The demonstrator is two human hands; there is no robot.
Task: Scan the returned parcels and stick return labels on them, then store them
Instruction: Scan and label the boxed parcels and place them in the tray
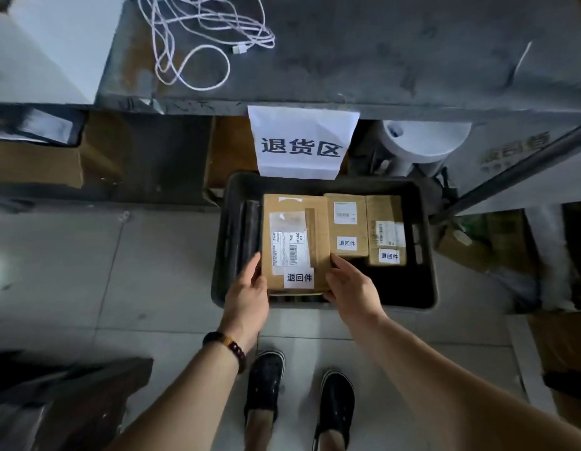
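Three cardboard parcels lie in a dark bin (427, 288) on the floor, below a paper sign (300, 144) hanging from the table (380, 60) edge. I note the largest parcel (295, 219) in the bin's left part, lying flat with a white return label (299, 277) at its near edge. Left hand (248, 289) grasps its near-left side. Right hand (351, 288) grasps its near-right corner, thumb on top. I can't tell whether it rests on the bin floor. Middle parcel (346, 222) and right parcel (385, 229) lie side by side just right of it, each labelled. White cable (198, 37) tangled on the tabletop.
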